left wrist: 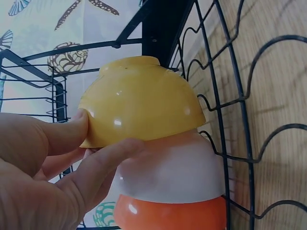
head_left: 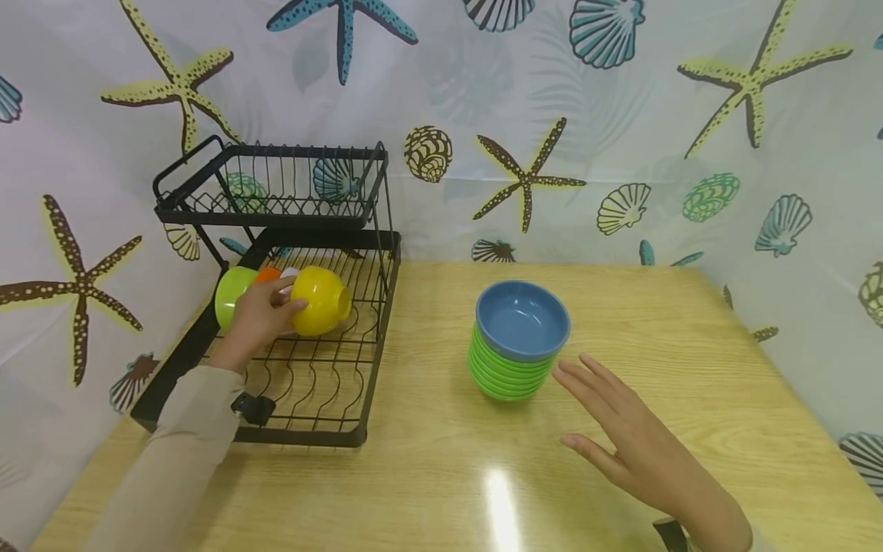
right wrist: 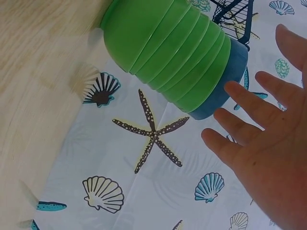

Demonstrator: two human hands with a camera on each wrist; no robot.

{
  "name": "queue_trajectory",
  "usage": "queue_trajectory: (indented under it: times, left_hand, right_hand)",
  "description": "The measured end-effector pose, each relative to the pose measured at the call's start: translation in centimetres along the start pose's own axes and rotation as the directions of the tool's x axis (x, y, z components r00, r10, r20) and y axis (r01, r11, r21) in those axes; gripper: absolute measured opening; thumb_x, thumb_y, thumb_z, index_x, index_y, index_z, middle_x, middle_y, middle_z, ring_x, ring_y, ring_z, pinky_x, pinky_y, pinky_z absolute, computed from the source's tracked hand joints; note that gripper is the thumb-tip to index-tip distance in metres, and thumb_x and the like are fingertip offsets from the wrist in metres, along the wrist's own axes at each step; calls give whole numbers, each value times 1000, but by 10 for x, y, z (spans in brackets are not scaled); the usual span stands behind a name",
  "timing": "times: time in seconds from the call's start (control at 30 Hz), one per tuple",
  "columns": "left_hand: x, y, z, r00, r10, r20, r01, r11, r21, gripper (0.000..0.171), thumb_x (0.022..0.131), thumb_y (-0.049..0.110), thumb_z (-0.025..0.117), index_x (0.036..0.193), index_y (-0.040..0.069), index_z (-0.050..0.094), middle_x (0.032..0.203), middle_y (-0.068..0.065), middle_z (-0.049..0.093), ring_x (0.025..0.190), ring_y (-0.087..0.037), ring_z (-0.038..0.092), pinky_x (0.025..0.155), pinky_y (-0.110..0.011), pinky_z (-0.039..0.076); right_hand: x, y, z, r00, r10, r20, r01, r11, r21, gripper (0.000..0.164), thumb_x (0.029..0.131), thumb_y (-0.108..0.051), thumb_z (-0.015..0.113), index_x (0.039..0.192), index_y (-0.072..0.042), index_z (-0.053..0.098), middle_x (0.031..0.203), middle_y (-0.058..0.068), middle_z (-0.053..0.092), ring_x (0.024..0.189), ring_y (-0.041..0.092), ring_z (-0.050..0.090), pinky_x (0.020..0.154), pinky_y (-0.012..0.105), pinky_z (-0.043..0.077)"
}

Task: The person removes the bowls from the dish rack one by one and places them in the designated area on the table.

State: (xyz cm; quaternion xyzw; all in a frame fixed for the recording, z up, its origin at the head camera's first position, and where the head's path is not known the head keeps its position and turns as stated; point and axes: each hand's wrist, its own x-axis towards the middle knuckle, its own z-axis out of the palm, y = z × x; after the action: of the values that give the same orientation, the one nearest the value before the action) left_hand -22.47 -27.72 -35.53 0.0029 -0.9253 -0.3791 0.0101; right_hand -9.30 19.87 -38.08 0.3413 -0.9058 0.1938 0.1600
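Pale cloth printed with starfish and shells hangs behind a glossy, wood-grained tabletop as a person's left hand pinches a shiny yellow round bowl near its rim, the bowl lying on its side in the lower tier of a black two-tier wire dish rack. Across the table, the right hand holds nothing, its fingers extended and parted just beside a stack of smooth bright-green bowls topped by a slate-blue round bowl; whether the fingertips touch the stack cannot be told. Wavy wire dividers line the rack's floor, and straight bars rim its raised upper tier. From the left wrist, the yellow bowl's raised foot ring shows, along with a glossy white bowl and an orange bowl, both mostly hidden in the head view. Only the head view catches a lime-green bowl at the row's left end, and the blue bowl's hollow inside; the right wrist's view offers the stack's ridged, stepped outer wall instead.
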Motion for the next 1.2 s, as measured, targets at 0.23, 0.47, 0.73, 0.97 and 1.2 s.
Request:
queue_trajectory:
  times: [0.23, 0.47, 0.73, 0.97, 1.2]
  left_hand:
    - [-5, 7, -2, 1000, -4, 29, 5, 1000, -11, 56, 97, 19, 57, 147, 3, 36, 121, -31, 54, 107, -41, 58, 78, -40, 58]
    - [-11, 10, -2, 999, 33, 26, -33, 999, -3, 56, 97, 20, 58, 146, 3, 37, 118, -29, 57, 104, -39, 60, 76, -40, 59]
    - [-23, 16, -5, 996, 85, 14, -85, 996, 32, 55, 96, 19, 60, 144, 1, 40, 113, -29, 60, 99, -37, 62, 71, -34, 60]
    - [-32, 19, -7, 995, 101, 11, -101, 994, 34, 53, 95, 20, 61, 141, 0, 44, 111, -27, 63, 95, -34, 63, 71, -35, 59]
    - [-44, 25, -6, 993, 118, -1, -118, 993, 8, 51, 94, 17, 62, 139, -2, 46, 110, -27, 63, 94, -34, 63, 71, -36, 59]
  right_hand:
    - [0, 0, 1, 1000, -11, -5, 11, 1000, 8, 73, 88, -29, 70, 149, -14, 34, 151, 6, 38, 142, 33, 26, 117, 22, 11]
    - [0, 1, 2, 1000, -15, -10, 15, 1000, 7, 71, 89, -32, 67, 149, -14, 34, 151, 5, 37, 142, 32, 26, 118, 24, 12]
    - [-1, 1, 3, 1000, -9, -14, 9, 1000, 17, 71, 89, -31, 68, 149, -14, 34, 151, 5, 37, 142, 34, 26, 118, 26, 14]
    - [0, 2, 3, 1000, -1, -7, 1, 1000, 18, 72, 88, -29, 69, 150, -15, 34, 152, 5, 36, 142, 33, 25, 119, 31, 17]
    - [0, 1, 5, 1000, 14, 9, -14, 1000, 28, 75, 86, -26, 71, 150, -16, 32, 152, 5, 36, 142, 34, 25, 118, 39, 22]
